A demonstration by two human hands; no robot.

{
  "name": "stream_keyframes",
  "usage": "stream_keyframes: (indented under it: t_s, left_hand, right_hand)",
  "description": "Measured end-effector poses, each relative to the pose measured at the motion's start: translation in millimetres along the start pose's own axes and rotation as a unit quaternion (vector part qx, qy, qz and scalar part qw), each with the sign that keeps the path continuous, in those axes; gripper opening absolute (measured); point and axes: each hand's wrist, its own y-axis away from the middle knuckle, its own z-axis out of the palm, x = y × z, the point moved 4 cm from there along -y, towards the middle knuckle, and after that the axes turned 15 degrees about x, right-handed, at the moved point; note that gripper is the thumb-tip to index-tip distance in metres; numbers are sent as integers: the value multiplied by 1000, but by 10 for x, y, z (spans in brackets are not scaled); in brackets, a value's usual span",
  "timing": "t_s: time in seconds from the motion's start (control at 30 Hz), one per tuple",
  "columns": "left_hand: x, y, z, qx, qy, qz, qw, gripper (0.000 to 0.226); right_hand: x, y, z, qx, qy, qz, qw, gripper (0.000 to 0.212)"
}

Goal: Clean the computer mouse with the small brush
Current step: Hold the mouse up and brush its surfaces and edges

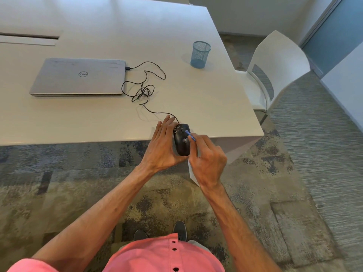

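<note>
Head camera: my left hand (164, 146) cradles the black mouse (182, 143) at the near edge of the white table (196, 99), with my fingers lying along its nine o'clock side and my thumb curled round its rear. My right hand (208, 160), at the mouse's four o'clock, pinches the small blue brush (191, 136). The bristles touch the mouse's top beside the wheel. The cable (155, 112) trails toward ten o'clock to the closed laptop (78, 77). A blue mesh cup (200, 54) stands at twelve o'clock.
</note>
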Motion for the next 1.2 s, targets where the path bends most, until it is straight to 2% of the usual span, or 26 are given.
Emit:
stream_keyframes:
  t_s: [0.1, 0.33, 0.5, 0.7, 0.87, 1.07, 1.2]
  left_hand:
    - [21, -4, -11, 6, 6, 2, 1000, 124]
    - [0, 22, -68, 14, 25, 1, 1000, 88]
    - [-53, 28, -73, 20, 32, -4, 999, 89]
    - [-91, 26, -59, 17, 25, -10, 999, 112]
    - [-92, 5, -67, 12, 25, -8, 1000, 98]
    - [-104, -8, -71, 5, 20, 2, 1000, 85]
    - [-78, -41, -97, 8, 31, -10, 999, 96]
  right_hand:
    - [-54, 1, 37, -6, -5, -6, 1000, 18]
    - [-270, 101, 106, -42, -47, -40, 997, 17]
    - [-258, 86, 107, -32, -63, -14, 997, 13]
    - [-223, -82, 131, 15, -31, -45, 998, 22]
    - [-251, 8, 231, -25, -16, -108, 994, 18]
    - [-272, 55, 232, -69, -65, -58, 994, 19]
    - [-239, 14, 175, -40, -80, -38, 995, 19]
